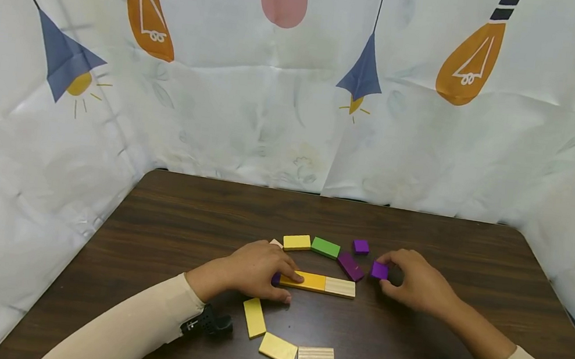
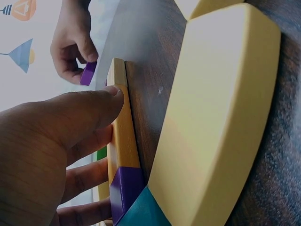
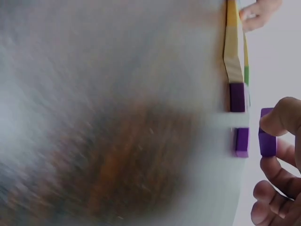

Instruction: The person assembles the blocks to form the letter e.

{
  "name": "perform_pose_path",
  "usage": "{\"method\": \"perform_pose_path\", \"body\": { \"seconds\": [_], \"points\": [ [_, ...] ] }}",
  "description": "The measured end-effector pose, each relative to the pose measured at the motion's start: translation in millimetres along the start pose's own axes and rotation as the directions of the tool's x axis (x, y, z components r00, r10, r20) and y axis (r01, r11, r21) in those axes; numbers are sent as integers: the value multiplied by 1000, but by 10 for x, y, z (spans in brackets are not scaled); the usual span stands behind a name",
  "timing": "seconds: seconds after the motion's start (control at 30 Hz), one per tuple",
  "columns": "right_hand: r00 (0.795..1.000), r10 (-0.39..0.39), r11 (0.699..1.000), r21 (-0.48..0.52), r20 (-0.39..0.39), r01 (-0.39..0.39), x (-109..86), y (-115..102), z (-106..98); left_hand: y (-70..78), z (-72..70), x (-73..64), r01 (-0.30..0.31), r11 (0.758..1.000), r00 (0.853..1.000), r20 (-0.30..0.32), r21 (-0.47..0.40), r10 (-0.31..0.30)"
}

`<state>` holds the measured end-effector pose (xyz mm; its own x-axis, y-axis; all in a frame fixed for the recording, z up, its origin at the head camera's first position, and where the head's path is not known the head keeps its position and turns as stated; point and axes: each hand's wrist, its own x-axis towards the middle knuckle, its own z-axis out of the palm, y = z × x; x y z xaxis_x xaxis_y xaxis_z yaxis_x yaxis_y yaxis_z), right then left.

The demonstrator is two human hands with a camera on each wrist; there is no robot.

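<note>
My left hand (image 1: 259, 270) rests over the left part of a straight row of flat blocks. One fingertip lies on the orange-yellow block (image 1: 310, 281), which sits between a purple block (image 2: 126, 190) and a plain wood block (image 1: 340, 287). My right hand (image 1: 415, 283) pinches a small purple block (image 1: 379, 270) between thumb and fingers, just right of a dark purple block (image 1: 350, 266). In the right wrist view, the thumb presses one face of this pinched purple block (image 3: 268, 136). A second small purple block (image 1: 361, 247) stands on the table behind it.
Behind the row, a yellow block (image 1: 296, 242) and a green block (image 1: 325, 248) form a curve with the dark purple one. Nearer me lie two pale yellow blocks (image 1: 254, 318) and a wood block (image 1: 316, 358). A teal block (image 2: 146, 209) shows beside the left hand. Printed cloth hangs behind the table (image 1: 200, 205).
</note>
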<state>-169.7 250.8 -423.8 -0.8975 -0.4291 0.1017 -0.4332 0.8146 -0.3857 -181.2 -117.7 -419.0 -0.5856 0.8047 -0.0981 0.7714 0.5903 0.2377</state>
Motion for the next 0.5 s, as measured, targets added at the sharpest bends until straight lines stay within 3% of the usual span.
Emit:
{"method": "perform_pose_path", "body": {
  "seconds": [0.23,0.5],
  "points": [
    [993,-115,993,23,38,114,-145,-139,27,0,-5,-3,-12,1000,1000,-7,0,12],
    [958,-282,959,36,47,280,-243,-299,86,-7,-2,-1,-18,1000,1000,-14,4,18]
  ]
}}
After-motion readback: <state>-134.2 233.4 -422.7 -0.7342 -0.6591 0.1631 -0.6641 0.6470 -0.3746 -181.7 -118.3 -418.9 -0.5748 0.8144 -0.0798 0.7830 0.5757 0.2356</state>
